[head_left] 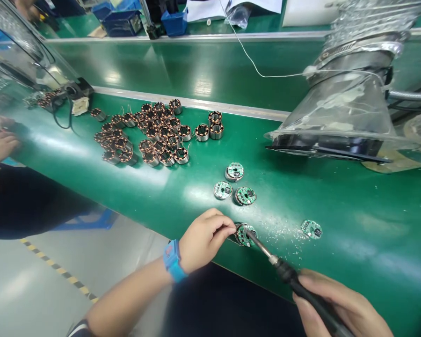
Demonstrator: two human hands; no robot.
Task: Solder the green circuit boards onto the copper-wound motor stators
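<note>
Near the bench's front edge, a motor stator topped with a round green circuit board (246, 235) sits tilted under both hands. My left hand (206, 236), with a blue watch on its wrist, pinches the left edge of this stator; whether a thin wire is also between the fingertips I cannot tell. In my right hand (337, 304) is a soldering iron (284, 270), its tip touching or just above the board. Three more board-topped stators (235, 172) stand just behind. A loose round circuit board (311, 229) lies to the right, beside scattered wire clippings (284, 234).
Many bare copper-wound stators (164, 133) stand grouped at the back left of the green bench (354, 201). A clear fume hood (337, 112) with a foil duct hangs at the right. Blue bins (174, 22) sit on the shelf. Another person's hand (0, 140) shows at far left.
</note>
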